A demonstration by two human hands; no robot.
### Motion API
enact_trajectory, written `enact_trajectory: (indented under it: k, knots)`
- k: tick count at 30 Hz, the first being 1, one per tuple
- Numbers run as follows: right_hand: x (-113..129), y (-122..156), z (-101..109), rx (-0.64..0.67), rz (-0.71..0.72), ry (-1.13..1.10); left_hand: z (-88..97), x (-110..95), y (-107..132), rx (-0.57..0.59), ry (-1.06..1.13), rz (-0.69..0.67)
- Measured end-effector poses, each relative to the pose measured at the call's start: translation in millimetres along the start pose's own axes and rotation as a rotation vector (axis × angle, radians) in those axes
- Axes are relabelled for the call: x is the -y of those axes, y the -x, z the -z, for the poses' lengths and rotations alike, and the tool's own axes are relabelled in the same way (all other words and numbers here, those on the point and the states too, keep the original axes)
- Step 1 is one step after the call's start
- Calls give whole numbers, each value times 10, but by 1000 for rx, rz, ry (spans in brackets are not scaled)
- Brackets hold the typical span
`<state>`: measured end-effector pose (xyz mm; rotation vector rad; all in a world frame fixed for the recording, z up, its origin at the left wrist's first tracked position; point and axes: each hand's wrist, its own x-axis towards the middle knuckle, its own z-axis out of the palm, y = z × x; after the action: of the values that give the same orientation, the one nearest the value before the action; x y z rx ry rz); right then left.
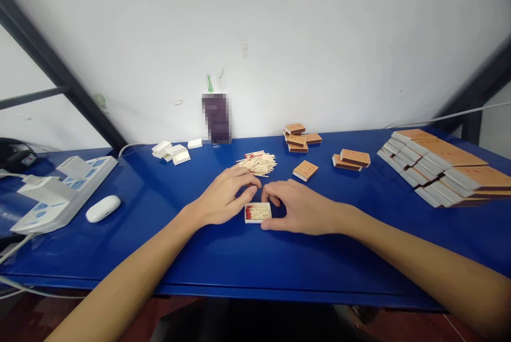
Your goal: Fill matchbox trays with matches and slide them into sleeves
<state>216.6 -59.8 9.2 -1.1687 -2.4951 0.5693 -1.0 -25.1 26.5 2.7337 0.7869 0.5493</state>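
Note:
A small white matchbox tray [258, 220] lies on the blue table in front of me, with red-headed matches [259, 212] inside, their heads at the left end. My right hand [303, 208] curls around the tray's right end, thumb at the near corner and fingers at the far side. My left hand [227, 195] hovers by the tray's far left corner, thumb and forefinger tips close together; whatever is between them is hidden. Just beyond both hands spreads a loose pile of matches [261, 163]. An orange matchbox sleeve [305, 170] rests beyond my right hand.
Several white trays [171, 151] lie at the back left. More orange matchboxes [297, 139] are heaped by the wall, two more [353, 159] lie to the right, and a large stack [447, 166] stands far right. A power strip [64, 193] and white earphone case [102, 209] sit left.

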Motion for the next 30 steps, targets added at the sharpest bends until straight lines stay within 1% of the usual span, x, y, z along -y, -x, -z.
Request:
enact_trajectory:
  k: [4,7,10,13,15,16,18,20,21,25,28,30]
  knots:
    - [68,39,-20,-37,1,106,-24,55,-4,-20,-60,25]
    - [98,57,-30,-12,48,157,-44,67,-10,-3,-111,34]
    - [112,79,-11,-2,57,210,-53,73,-13,-3,-146,43]
    - [134,105,50,55,65,194,-71,109,-12,-24,-168,67]
    - [137,108,99,68,61,160,-89,154,-11,-42,-184,102]
    - [125,100,117,52,47,143,-99,181,-10,-51,-195,125]
    - [63,64,126,-33,-5,132,-118,235,-8,-64,-215,171]
    - [-46,6,94,-160,-77,187,-135,283,-6,-76,-224,210]
    - [-109,-27,67,-192,-104,233,-143,302,-6,-81,-225,225]
    - [-297,-161,-48,-242,-145,327,-180,342,-16,-98,-221,244]
    - [-320,-246,-96,-307,-142,336,-206,347,-35,-117,-213,239]
    - [-308,-287,-109,-314,-130,334,-219,344,-49,-128,-198,232]
